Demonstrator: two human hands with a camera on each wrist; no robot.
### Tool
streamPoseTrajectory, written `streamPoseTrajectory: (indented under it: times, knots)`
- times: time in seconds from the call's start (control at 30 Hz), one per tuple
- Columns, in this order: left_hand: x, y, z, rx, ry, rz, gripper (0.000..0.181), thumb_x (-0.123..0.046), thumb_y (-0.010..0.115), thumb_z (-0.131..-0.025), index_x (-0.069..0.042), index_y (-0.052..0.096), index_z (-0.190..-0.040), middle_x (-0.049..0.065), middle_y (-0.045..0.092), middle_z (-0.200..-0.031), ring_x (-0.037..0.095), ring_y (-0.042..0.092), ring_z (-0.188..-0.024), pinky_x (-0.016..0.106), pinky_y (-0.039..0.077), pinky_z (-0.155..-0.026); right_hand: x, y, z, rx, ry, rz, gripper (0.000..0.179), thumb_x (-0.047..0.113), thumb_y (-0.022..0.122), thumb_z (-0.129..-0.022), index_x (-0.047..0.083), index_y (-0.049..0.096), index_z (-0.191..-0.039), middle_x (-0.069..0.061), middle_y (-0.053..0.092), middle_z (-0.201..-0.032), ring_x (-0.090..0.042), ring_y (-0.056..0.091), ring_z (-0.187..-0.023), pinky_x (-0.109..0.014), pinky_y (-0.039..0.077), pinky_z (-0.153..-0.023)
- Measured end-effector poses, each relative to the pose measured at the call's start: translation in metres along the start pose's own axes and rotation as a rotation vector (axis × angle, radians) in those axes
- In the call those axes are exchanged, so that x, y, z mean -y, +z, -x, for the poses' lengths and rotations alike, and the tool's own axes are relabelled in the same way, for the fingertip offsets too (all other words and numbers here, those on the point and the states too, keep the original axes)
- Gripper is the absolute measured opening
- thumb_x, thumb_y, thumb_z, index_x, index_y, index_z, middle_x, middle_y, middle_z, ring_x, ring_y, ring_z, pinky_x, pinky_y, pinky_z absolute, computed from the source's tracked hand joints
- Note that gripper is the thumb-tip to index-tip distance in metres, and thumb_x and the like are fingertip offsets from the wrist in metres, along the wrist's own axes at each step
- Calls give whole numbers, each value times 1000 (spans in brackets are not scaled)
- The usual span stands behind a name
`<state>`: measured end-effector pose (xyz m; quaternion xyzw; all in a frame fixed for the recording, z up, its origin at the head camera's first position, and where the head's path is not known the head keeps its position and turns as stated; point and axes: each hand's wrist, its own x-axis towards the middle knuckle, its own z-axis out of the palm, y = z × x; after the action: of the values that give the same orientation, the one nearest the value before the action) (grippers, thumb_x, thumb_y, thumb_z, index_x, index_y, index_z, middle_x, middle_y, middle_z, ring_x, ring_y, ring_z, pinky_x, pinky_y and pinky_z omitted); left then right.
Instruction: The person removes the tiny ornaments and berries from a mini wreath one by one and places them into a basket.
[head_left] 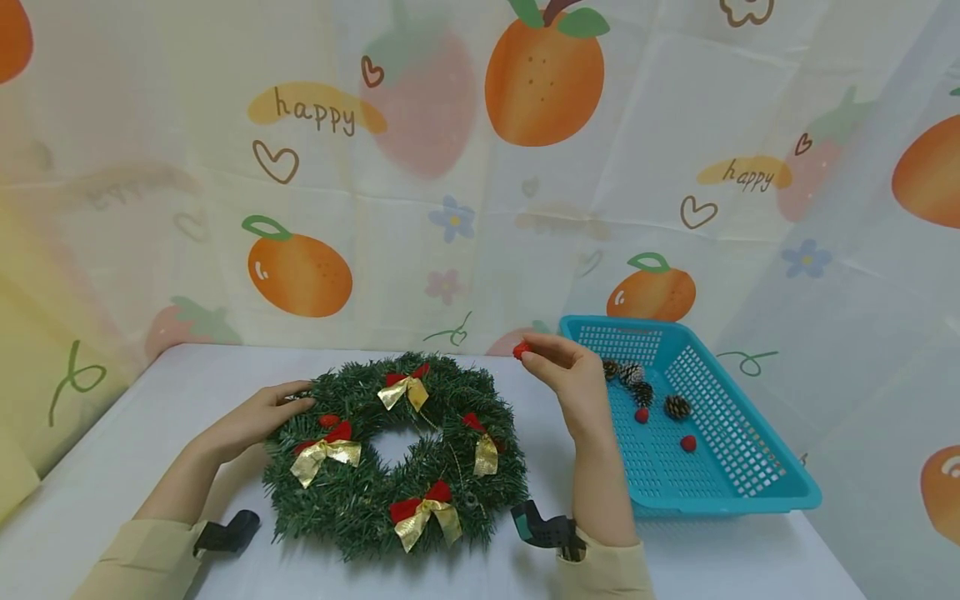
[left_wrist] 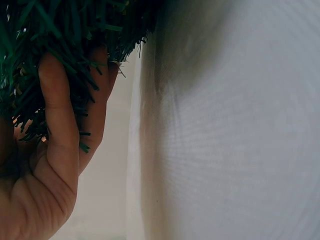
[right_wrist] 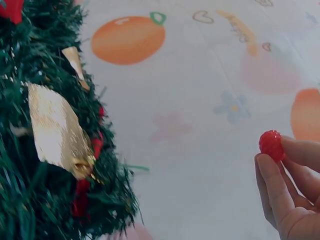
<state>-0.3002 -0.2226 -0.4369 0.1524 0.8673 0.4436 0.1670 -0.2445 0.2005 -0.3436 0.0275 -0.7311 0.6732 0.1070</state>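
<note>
A green wreath [head_left: 367,496] lies on the white table, decorated with red and gold bows [head_left: 424,510]. At its left edge, my left hand [head_left: 258,419] grips the greenery; in the left wrist view, the fingers [left_wrist: 61,115] reach in among the needles. A red raspberry-like berry [head_left: 328,420] sits on the wreath above the left bow. My right hand [head_left: 576,387] is raised beyond the wreath's upper right. Between its thumb and fingers it pinches a red raspberry [right_wrist: 271,145], held clear of the wreath.
To the right stands a blue-green plastic basket [head_left: 750,505] with several pinecones [head_left: 677,407] and two loose red berries [head_left: 688,443] inside. Behind the table [head_left: 247,558] hangs a fruit-printed cloth [head_left: 465,275].
</note>
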Motion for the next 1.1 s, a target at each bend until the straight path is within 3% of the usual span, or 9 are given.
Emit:
streamPoseTrajectory:
  times: [0.4,0.6,0.87,1.1]
  knots:
    - [-2,0,0,-3,-5,7,71,-40,43,-106,4,19,-156,38,16,-158,65,14,-141,73,41,-96,1,-17,-2,-135,61,100,32,14,71,-92,6,70,-122,1,73,-110,-2,67,-95,-17,55,-87]
    - [-1,0,0,0,-8,8,72,-41,43,-105,4,19,-156,38,15,-158,65,14,-141,73,41,-96,3,-27,-1,-170,109,79,32,14,69,-93,4,68,-124,3,71,-109,-1,67,-92,-16,55,-86]
    - [1,0,-1,1,-6,12,73,-42,44,-105,4,19,-156,38,15,-158,65,14,-141,74,40,-97,2,-46,1,-196,137,18,39,14,68,-94,-1,63,-129,13,70,-96,-2,70,-90,-18,57,-87]
    - [2,0,-2,-1,-9,7,73,-42,44,-105,4,20,-156,38,15,-158,65,14,-141,74,41,-97,0,-60,2,-228,169,35,40,13,65,-95,-2,61,-132,14,68,-97,-3,69,-91,-15,56,-83]
